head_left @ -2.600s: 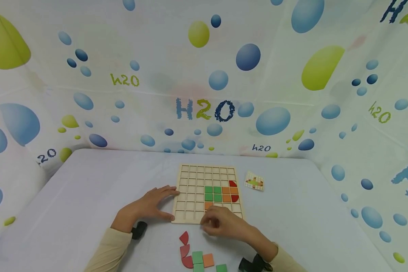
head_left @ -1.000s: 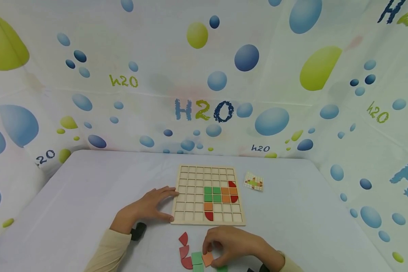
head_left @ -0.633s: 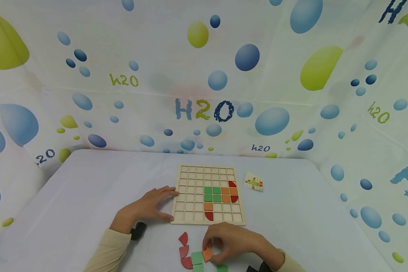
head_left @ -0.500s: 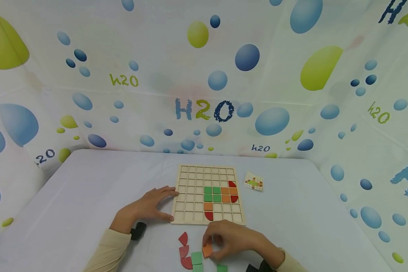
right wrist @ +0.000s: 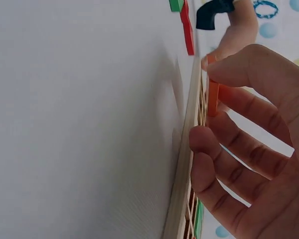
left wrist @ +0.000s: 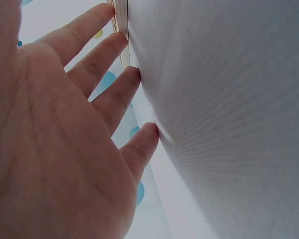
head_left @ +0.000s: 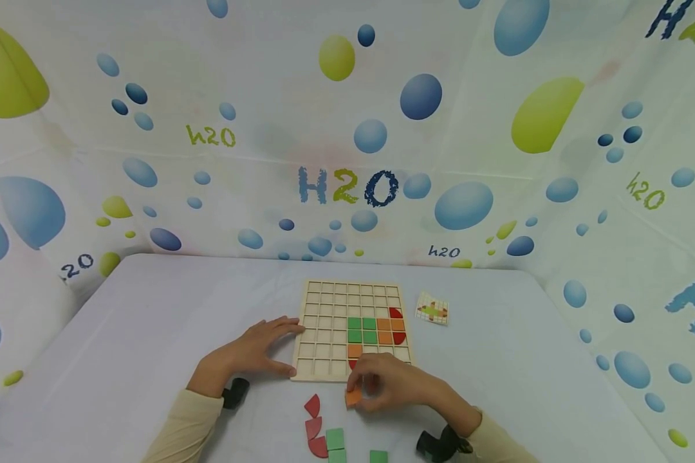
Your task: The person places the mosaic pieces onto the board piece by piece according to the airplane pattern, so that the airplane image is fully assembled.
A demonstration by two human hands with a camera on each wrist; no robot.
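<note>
My right hand (head_left: 390, 382) pinches an orange square tile (head_left: 353, 398) between thumb and fingers, over the near edge of the wooden grid board (head_left: 324, 378). The right wrist view shows this orange tile (right wrist: 213, 97) edge-on, close beside the board's rim (right wrist: 182, 184). My left hand (head_left: 251, 350) lies with fingers spread, fingertips at the board's left edge; in the left wrist view the fingers (left wrist: 97, 59) are nearly straight. Set in the board are green squares (head_left: 361, 330), orange squares (head_left: 390, 331) and red quarter-round tiles (head_left: 399, 337). The right hand partly hides one red tile below the lone orange square.
Red quarter-round tiles (head_left: 313, 427) and green squares (head_left: 335, 438) lie on the white table in front of the board, with another green square (head_left: 378, 456) to their right. A small pattern card (head_left: 432, 309) lies right of the board. A printed curtain (head_left: 255, 128) hangs behind.
A red quarter-round tile has appeared in the near row. The right hand went down to the loose tiles, picked up the orange square and carried it up to the board. The left hand stayed put.
</note>
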